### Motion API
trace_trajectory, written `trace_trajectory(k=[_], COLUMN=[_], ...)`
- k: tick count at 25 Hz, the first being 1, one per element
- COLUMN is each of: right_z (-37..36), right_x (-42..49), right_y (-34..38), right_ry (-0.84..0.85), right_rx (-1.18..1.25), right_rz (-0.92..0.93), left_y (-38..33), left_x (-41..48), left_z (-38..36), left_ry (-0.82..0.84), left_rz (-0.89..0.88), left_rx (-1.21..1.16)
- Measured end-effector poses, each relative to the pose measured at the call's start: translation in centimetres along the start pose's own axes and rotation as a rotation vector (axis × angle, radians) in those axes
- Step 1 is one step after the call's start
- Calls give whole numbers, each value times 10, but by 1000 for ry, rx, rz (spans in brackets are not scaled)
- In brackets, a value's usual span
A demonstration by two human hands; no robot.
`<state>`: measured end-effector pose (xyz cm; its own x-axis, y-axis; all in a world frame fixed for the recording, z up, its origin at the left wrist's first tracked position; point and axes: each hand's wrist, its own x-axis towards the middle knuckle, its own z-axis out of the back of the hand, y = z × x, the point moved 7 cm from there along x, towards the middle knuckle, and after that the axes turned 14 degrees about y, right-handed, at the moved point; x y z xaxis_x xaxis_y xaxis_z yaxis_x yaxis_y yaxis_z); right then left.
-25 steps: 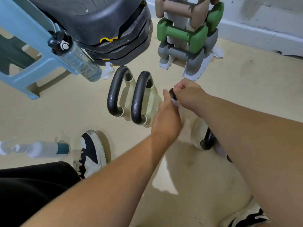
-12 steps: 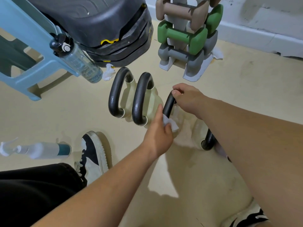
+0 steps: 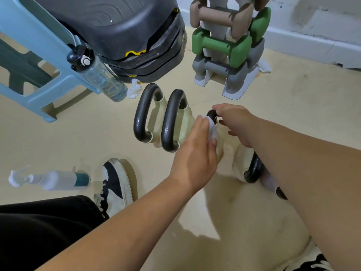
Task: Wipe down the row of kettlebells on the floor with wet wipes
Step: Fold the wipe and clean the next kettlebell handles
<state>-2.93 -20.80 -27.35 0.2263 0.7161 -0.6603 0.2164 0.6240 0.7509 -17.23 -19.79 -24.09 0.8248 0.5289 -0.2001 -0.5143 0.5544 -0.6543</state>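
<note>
Cream kettlebells with black handles stand in a row on the floor. The first kettlebell [image 3: 143, 114] and the second kettlebell [image 3: 172, 122] are at the left, in full view. My hands cover most of the third kettlebell [image 3: 228, 151]. My right hand [image 3: 234, 120] grips the top of its black handle. My left hand [image 3: 195, 155] holds a white wet wipe [image 3: 212, 128] wrapped round that handle, just below my right hand. A fourth kettlebell's handle [image 3: 255, 169] shows under my right forearm.
A dumbbell rack [image 3: 226, 45] stands behind the row, a black stepper [image 3: 125, 32] and a blue stool [image 3: 39, 55] with a water bottle [image 3: 99, 77] at the back left. A crumpled wipe [image 3: 133, 89] and a spray bottle [image 3: 52, 179] lie on the floor. My shoe [image 3: 117, 184] is near the kettlebells.
My left hand slid the wipe down the third kettlebell's handle and back up to my right hand. My right hand kept its hold on the top of the handle.
</note>
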Motion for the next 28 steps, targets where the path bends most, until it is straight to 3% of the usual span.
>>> trace_trajectory(k=[6,9,12,14,16,19,23,26,28], right_z=[6,12,20,25,25,18,10,9,9], right_x=[9,10,11,10,15,17,18,18,16], right_y=[2,-4,4,13,12,-3,-16,-16,-12], right_ry=[39,54,-121,-180,-142,-74,7,18,7], right_rx=[17,51,-103,-178,-76,131,88,91,85], right_rz=[-66,-82,-61,-31,-20,-82,-136,-132,-125], left_y=[10,10,11,14,11,5,4,3,12], left_x=[36,91,132,139,119,46,-2,22,53], left_z=[-22,-12,-10,-19,-22,-20,-23,14,20], left_ry=[57,244,521,593,466,167,190,21,11], left_rz=[417,448,484,447,398,249,9,69,227], left_rx=[292,435,522,609,591,350,449,74,20])
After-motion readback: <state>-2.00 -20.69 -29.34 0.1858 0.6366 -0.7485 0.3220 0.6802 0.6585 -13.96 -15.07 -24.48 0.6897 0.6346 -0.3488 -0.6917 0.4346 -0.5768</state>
